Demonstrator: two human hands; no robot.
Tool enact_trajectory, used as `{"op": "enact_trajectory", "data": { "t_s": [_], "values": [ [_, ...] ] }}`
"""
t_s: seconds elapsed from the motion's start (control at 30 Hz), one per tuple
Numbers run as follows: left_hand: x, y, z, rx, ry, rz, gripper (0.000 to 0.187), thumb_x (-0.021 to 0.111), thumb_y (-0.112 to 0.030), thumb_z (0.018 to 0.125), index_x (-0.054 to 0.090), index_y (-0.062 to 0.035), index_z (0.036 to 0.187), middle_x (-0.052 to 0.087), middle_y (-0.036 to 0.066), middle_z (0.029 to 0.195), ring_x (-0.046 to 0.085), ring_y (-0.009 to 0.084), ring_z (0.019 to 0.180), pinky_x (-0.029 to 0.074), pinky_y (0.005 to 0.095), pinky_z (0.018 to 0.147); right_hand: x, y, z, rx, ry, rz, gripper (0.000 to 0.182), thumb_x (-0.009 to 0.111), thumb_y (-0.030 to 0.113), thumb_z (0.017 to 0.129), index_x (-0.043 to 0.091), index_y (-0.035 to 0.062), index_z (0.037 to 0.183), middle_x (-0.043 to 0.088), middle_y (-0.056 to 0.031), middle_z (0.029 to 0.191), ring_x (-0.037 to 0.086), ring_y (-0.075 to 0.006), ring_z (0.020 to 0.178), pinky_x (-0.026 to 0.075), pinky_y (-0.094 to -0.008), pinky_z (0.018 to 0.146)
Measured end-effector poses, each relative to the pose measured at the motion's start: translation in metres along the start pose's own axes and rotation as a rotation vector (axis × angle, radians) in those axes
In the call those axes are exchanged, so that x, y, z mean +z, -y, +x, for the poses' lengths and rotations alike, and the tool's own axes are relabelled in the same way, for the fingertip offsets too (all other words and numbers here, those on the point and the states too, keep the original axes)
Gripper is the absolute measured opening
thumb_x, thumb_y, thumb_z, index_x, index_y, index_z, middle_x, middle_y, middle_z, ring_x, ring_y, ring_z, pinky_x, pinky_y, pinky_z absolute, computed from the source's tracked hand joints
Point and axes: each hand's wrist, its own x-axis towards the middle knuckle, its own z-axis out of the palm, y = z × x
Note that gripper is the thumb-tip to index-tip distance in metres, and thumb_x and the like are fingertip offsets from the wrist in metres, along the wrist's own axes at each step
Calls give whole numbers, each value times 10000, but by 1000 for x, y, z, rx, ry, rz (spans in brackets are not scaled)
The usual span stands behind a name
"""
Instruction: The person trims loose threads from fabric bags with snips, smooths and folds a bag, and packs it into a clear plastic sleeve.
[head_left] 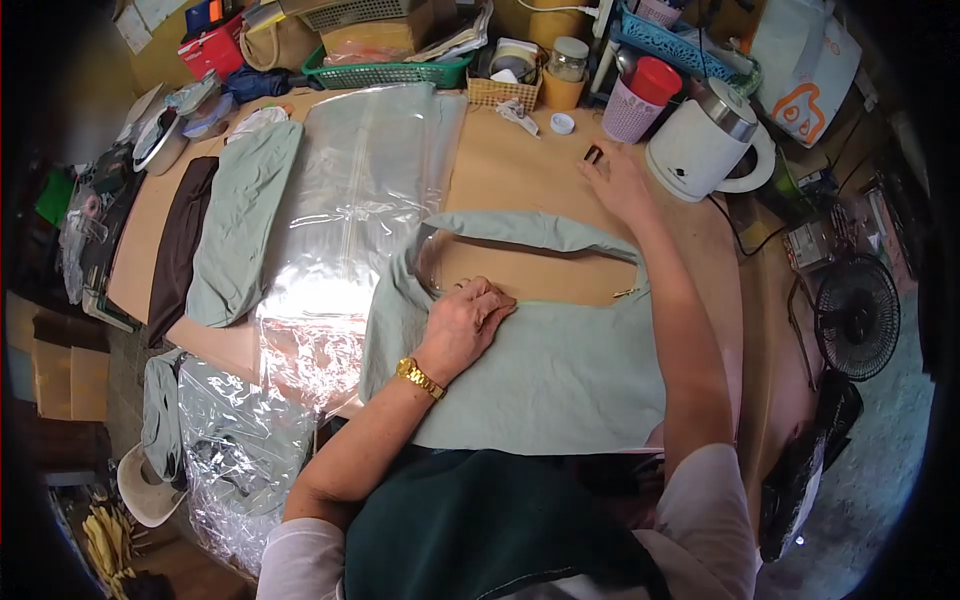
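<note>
Dark green apron nearest the lens, covering the person's front and hiding the near counter edge. Left hand lies flat, fingers loose, pressing the pale green fabric piece beside its zipper line; no grip closed on anything, gold watch on the wrist. Right hand reaches far out, fingertips at a small dark clip-like item on the counter; can't tell if the grip has closed on it or only touches it. The fabric lies across the counter's near middle, its loop-shaped strap arcing toward the right arm. Risks: the long reach could drag the forearm over the strap and skew the fabric; the sleeve could nudge the white kettle just beside it; the clear plastic sheet under the fabric's left edge looks slippery, so the fabric may slide. Hard to read: the small item's identity, the zipper pull, the basket clutter along the back, and heavy lens distortion with dark corners. More folded green cloth and brown cloth lie at left.
</note>
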Motion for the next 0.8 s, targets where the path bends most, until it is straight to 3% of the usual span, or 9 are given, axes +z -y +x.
{"op": "enact_trajectory", "data": {
  "t_s": [0.07,0.13,0.23,0.37,0.43,0.53,0.6,0.73,0.8],
  "values": [
    [-2,0,0,-5,-16,10,88,737,-84,776,686,-70,846,613,78,766,606,264,702,498,362,635,22,-21,16,8,-32,-126,362,606,315,901,624,38,1134,604,-231,1171,560,-330,1144,462,-436,930],
    [-3,1,2,-41,-9,-12,86,714,-72,798,632,-47,799,610,92,768,607,281,705,492,369,630,32,-22,20,128,211,-302,344,591,296,887,636,41,1115,604,-256,1177,568,-363,1146,469,-440,942],
    [-4,3,4,-122,14,-16,81,690,-79,822,621,-38,809,605,109,768,609,301,722,482,378,632,40,-37,31,185,296,-277,272,576,210,868,646,42,1070,617,-258,1152,589,-387,1104,477,-450,932],
    [-5,8,5,-171,35,-72,88,672,-96,842,618,-29,824,606,119,778,607,318,732,473,389,641,26,-55,24,111,275,-502,227,538,126,861,643,41,1043,633,-241,1130,610,-385,1071,490,-449,915],
    [-6,8,6,-227,43,-117,118,671,-127,854,618,-24,833,622,127,789,612,319,736,473,388,657,10,-51,18,237,356,-465,254,548,104,856,638,39,1085,625,-236,1155,584,-361,1129,469,-441,954],
    [-7,8,6,-306,52,-150,142,670,-152,868,618,-22,842,636,133,790,618,310,734,476,376,665,7,-38,-1,15,153,-9,305,595,155,856,636,51,1139,566,-226,1273,540,-341,1198,431,-432,1008],
    [-8,8,6,-326,60,-172,148,669,-160,872,621,-22,844,640,132,786,620,303,732,476,370,666,41,-56,-4,-222,198,128,411,659,247,835,618,78,1208,486,-195,1379,492,-330,1255,399,-419,1046],
    [-9,10,6,-341,58,-204,160,666,-170,879,624,-20,848,643,132,780,619,295,723,476,364,665,50,-34,-8,-369,264,25,478,694,307,821,598,102,1242,498,-179,1337,517,-334,1202,419,-424,1009],
    [-10,10,6,-339,54,-206,159,667,-170,878,625,-19,849,643,134,781,620,295,723,476,365,664,32,-7,-22,-117,42,-365,477,696,336,827,601,107,1234,547,-173,1215,548,-334,1119,440,-431,955]
  ]
}}
